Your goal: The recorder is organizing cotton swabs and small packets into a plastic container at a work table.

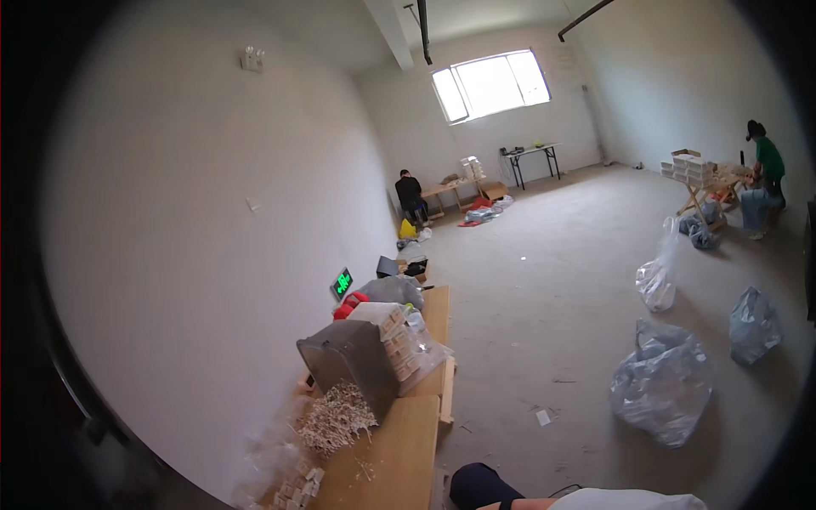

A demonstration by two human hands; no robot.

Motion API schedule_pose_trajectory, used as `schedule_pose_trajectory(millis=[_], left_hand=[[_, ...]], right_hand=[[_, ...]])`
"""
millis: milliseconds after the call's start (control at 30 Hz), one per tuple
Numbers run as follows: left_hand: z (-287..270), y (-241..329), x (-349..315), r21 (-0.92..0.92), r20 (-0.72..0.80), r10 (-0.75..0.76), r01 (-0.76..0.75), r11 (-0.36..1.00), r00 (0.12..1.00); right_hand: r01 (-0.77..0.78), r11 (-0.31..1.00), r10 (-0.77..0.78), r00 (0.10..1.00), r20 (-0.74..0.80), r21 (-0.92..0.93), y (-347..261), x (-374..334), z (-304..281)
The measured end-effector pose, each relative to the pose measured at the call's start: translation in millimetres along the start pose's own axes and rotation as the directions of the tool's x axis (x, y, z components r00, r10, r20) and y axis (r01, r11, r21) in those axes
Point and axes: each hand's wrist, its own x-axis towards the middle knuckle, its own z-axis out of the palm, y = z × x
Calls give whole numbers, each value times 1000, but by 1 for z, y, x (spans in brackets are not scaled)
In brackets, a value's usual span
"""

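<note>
Neither of my hands shows in the head view. Only a white sleeve (629, 500) and a strip of forearm (531, 504) lie along the lower edge, beside a dark rounded shape (476, 486). Nearest to them is a long wooden table (391, 463) against the left wall. On it a grey bin (348, 361) lies tipped over, with pale shredded paper (336, 418) spilling from its mouth. A clear bag of small boxes (412, 344) leans against the bin. Small pale boxes (297, 489) sit at the table's near end.
Clear plastic bags (661, 382) (753, 325) (656, 282) stand on the concrete floor to the right. A green lit sign (342, 283) is low on the left wall. One person sits at a far table (410, 195); another stands at a table with white boxes (765, 174).
</note>
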Motion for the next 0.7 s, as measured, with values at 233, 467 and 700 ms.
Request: schedule_pose_trajectory(millis=[233, 467, 700], left_hand=[[1, 46, -6, -281, -53, -352, 324, 903, 934], [-1, 69, -23, -420, -69, -416, 351, 837, 907], [-3, 146, -16, -189, 184, -573, 601, 777, 799]], right_hand=[[15, 997, -15, 1000, -3, 74, -1, 14, 5], [-123, 920, 93, 991, 96, 373, 50, 43, 15], [-20, 796, -56, 993, 106, 605, 33, 16, 14]])
